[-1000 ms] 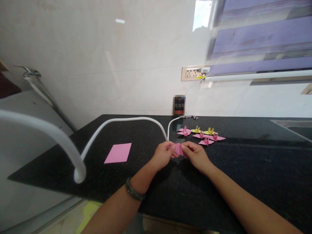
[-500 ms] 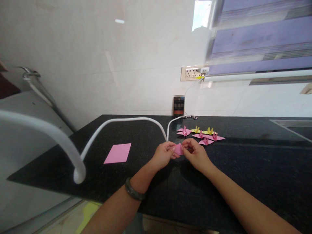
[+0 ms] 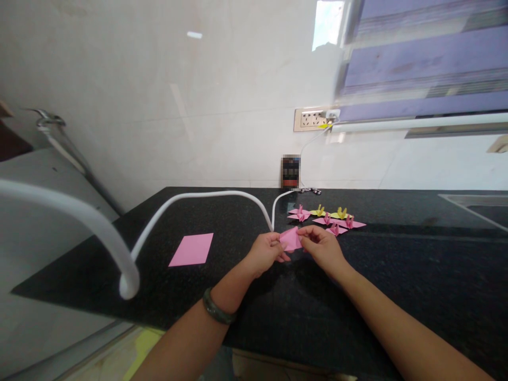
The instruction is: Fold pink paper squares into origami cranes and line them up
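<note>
Above the black speckled stone countertop [image 3: 397, 275], both forearms reach forward and converge. Left hand [image 3: 265, 253] and right hand [image 3: 323, 246] each pinch an edge of the small folded pink paper piece [image 3: 290, 239], held just clear of the surface, fingers curled inward.

A small folded piece of pink paper [image 3: 290, 239] sits just right of the frame's centre, low over the black speckled stone counter [image 3: 397, 275]; whether its underside touches the stone cannot be told. It is partly folded into a compact, roughly pointed shape, its upper flap paler and tilted up toward the left. The left hand [image 3: 266, 253] pinches its left edge and the right hand [image 3: 323, 246] its right edge, so its outer corners are hidden behind the fingers
</note>
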`<state>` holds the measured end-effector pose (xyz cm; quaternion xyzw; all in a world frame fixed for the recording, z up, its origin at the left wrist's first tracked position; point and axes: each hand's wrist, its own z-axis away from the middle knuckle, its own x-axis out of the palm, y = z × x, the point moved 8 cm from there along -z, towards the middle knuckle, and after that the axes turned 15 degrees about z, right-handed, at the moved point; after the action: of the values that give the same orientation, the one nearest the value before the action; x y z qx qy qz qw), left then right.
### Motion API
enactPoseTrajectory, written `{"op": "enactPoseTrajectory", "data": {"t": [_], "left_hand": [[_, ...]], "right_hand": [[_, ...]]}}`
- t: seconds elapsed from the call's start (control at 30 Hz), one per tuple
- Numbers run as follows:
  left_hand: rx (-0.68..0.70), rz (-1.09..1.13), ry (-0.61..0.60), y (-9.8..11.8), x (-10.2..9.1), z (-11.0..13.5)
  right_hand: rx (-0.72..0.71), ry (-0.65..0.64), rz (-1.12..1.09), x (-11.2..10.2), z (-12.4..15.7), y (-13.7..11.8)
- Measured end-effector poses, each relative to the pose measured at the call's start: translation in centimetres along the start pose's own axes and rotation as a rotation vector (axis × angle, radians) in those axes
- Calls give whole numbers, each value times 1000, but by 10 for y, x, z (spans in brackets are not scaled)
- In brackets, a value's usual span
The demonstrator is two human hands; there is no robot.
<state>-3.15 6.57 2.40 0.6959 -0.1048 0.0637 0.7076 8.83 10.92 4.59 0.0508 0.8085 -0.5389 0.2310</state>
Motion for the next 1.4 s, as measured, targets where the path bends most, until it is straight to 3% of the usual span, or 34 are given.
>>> {"op": "enactPoseTrajectory", "data": {"t": [0.2, 0.37, 0.57, 0.7, 1.0, 1.2, 1.4], "left_hand": [[6, 10, 26, 1, -3, 0], [1, -2, 44, 1, -5, -2], [-51, 60, 31, -5, -4, -1], [-62, 81, -35, -6, 2, 0], [-76, 107, -17, -6, 2, 1], [-43, 154, 24, -7, -3, -2], [-47, 195, 31, -6, -3, -2]], "right_hand": [[43, -63, -36, 4, 2, -2], [-16, -60, 19, 7, 2, -3], [-256, -36, 161, 4, 7, -25], [-352, -101, 240, 11, 11, -34], [-333, -107, 222, 12, 11, -32], [-454, -182, 294, 16, 17, -44], [-440, -220, 268, 16, 19, -50]]}}
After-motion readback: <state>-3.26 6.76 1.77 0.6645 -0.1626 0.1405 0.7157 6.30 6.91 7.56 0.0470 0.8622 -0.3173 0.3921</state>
